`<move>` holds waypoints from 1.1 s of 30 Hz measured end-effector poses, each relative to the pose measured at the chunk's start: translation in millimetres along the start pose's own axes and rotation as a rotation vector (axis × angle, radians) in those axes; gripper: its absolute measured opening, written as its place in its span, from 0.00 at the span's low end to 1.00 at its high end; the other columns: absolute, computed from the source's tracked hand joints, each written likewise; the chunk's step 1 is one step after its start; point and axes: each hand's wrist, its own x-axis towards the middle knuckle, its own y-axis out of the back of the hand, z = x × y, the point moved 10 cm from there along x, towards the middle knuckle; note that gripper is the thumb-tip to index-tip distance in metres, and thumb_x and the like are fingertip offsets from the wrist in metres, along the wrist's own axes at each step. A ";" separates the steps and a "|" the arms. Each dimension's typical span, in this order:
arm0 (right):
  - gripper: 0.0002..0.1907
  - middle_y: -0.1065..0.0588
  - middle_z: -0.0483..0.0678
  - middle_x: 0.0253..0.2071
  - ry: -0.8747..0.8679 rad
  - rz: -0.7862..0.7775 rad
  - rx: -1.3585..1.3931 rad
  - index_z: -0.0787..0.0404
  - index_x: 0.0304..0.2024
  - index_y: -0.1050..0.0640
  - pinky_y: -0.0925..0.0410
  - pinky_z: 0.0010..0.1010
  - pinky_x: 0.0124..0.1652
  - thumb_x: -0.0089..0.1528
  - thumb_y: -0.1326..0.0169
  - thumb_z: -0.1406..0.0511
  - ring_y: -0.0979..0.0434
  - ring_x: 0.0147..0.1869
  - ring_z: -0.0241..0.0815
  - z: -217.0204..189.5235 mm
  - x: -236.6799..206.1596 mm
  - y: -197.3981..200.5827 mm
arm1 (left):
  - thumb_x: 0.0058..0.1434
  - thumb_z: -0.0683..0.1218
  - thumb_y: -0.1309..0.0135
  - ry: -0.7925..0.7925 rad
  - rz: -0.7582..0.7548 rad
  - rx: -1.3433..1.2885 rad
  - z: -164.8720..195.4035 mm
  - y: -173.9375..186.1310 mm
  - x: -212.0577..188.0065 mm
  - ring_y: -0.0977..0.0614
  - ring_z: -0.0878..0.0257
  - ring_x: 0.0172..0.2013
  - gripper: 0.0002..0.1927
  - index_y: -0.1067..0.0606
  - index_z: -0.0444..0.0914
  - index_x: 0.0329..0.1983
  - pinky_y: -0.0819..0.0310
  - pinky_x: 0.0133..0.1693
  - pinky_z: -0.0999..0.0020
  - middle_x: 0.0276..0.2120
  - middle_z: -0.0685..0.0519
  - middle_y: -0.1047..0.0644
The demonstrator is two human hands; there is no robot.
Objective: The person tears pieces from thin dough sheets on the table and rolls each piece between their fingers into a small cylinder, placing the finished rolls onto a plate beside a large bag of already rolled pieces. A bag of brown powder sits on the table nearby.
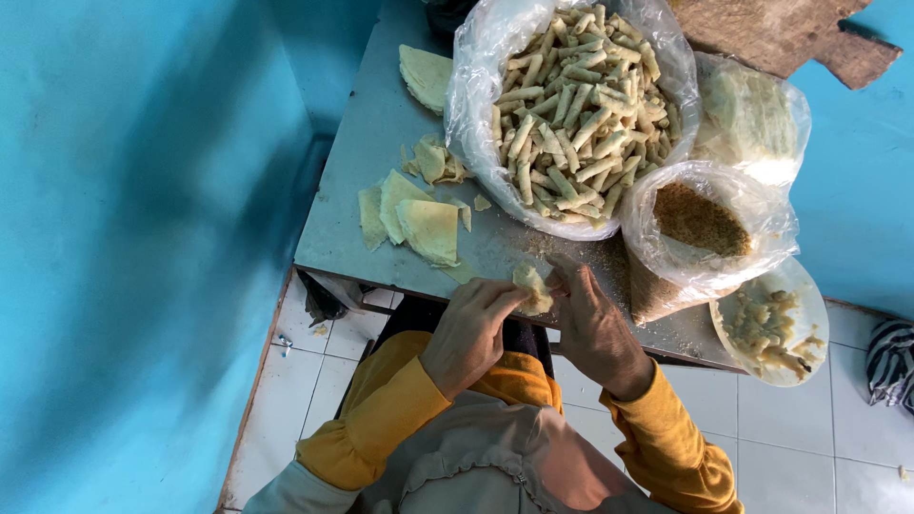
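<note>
My left hand [471,328] and my right hand [595,328] meet at the near edge of a grey table [362,162]. Both pinch one pale yellow dough wrapper [530,286], partly folded between the fingertips. Yellow sleeves cover both wrists. Just beyond the hands sits a big clear plastic bag [476,86] heaped with several small rolled pastry sticks [576,105]. Loose cut wrapper pieces [414,214] lie on the table to the left of my hands.
A smaller plastic bag of brown crumbly filling [700,221] stands right of my hands. A white bowl [809,314] with pale scraps sits at the table's right edge. A bag of stacked wrappers [752,119] lies behind. Blue walls, white floor tiles and a wooden board [771,29] surround the table.
</note>
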 end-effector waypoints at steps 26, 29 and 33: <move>0.30 0.19 0.53 0.42 0.187 0.038 -0.203 0.64 0.68 0.34 0.25 0.35 0.45 0.63 0.44 0.74 0.17 0.42 0.46 -7.2 7.3 -14.6 | 0.46 0.36 0.42 -0.136 -0.004 0.320 -18.5 -22.9 16.3 0.24 0.49 0.46 0.16 0.23 0.36 0.40 0.32 0.52 0.52 0.37 0.48 0.24; 0.30 0.20 0.56 0.42 0.090 -0.002 0.040 0.65 0.67 0.35 0.22 0.31 0.37 0.63 0.45 0.74 0.15 0.40 0.45 6.9 20.4 -15.5 | 0.56 0.36 0.42 -0.121 -0.137 0.373 -22.3 -40.2 18.0 0.24 0.53 0.46 0.11 0.24 0.35 0.43 0.31 0.56 0.56 0.42 0.48 0.23; 0.25 0.21 0.58 0.41 0.170 0.066 -0.163 0.68 0.63 0.34 0.23 0.35 0.35 0.64 0.46 0.74 0.17 0.39 0.51 -5.5 9.8 -15.0 | 0.60 0.42 0.42 -0.293 -0.110 0.583 -5.7 -40.2 4.3 0.25 0.54 0.44 0.13 0.23 0.33 0.47 0.38 0.68 0.47 0.39 0.48 0.26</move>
